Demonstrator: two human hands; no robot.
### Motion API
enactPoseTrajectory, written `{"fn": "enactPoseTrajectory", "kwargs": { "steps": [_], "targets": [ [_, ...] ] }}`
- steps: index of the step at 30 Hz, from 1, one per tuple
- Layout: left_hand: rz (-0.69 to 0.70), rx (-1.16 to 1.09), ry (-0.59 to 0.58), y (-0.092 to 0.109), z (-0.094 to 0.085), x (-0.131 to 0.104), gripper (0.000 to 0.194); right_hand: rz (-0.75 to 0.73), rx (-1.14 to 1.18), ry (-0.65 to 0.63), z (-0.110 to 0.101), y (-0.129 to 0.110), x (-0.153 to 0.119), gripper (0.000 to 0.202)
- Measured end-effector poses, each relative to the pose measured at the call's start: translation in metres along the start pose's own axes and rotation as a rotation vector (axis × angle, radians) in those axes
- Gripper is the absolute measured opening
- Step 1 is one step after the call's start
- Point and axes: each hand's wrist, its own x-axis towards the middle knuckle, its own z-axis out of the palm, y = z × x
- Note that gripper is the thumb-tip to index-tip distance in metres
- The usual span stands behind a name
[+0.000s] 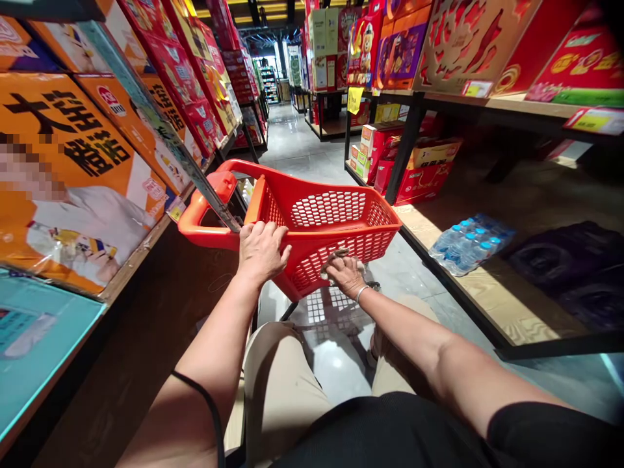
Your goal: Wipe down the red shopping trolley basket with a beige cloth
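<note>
A red plastic shopping cart (285,207) with perforated sides stands in front of my knees, turned side-on to me. My left hand (263,251) grips its near top rim close to the handle end, fingers curled over the edge. Lower down, my right hand (347,277) presses a crumpled, greyish cloth (326,270) against the near side of the basket. The fingers are bent over the cloth and cover much of it. A bracelet circles my right wrist.
Stacked orange cartons (58,169) fill the shelf on my left, beside a metal post (180,153). On the right, a low wooden shelf (526,318) holds a pack of water bottles (470,244). Red gift boxes stand above. A tiled aisle (287,140) runs ahead.
</note>
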Motion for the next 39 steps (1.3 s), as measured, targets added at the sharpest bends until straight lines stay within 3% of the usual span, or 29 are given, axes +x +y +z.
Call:
{"fn": "enactPoseTrajectory", "kwargs": {
  "steps": [3,10,16,18,22,25,27,29,32,36,39],
  "targets": [
    [0.006,0.019,0.011,-0.005,0.003,0.002,0.036,-0.002,-0.001,-0.025,0.005,0.002,-0.009,0.033],
    [-0.021,0.047,0.022,-0.02,0.01,0.015,0.038,0.057,0.02,0.205,-0.027,0.009,0.013,0.042],
    [-0.072,-0.002,0.04,-0.032,0.019,0.022,0.037,0.144,-0.028,0.037,-0.002,0.017,0.003,0.041],
    [-0.085,-0.011,0.038,-0.035,0.021,0.023,0.035,0.106,-0.025,0.043,-0.006,0.014,0.004,0.04],
    [-0.081,0.027,0.023,-0.037,0.023,0.022,0.037,0.063,0.022,0.286,-0.047,0.016,0.016,0.042],
    [-0.061,0.03,0.012,-0.038,0.02,0.02,0.039,0.166,0.053,0.505,-0.083,0.041,0.027,0.041],
    [-0.055,0.024,0.003,-0.038,0.016,0.019,0.04,0.239,0.091,0.518,-0.097,0.062,0.033,0.041],
    [-0.061,0.008,0.002,-0.033,0.014,0.019,0.039,0.289,0.144,0.44,-0.104,0.074,0.04,0.039],
    [-0.043,-0.045,-0.034,-0.014,0.015,0.024,0.04,0.236,0.252,0.301,-0.105,0.056,0.058,0.033],
    [0.017,-0.098,-0.117,0.016,0.024,0.032,0.037,-0.086,0.391,0.181,-0.109,-0.003,0.09,0.043],
    [0.041,-0.112,-0.097,0.024,0.032,0.032,0.035,-0.186,0.391,0.139,-0.112,-0.016,0.103,0.046]
  ]
}}
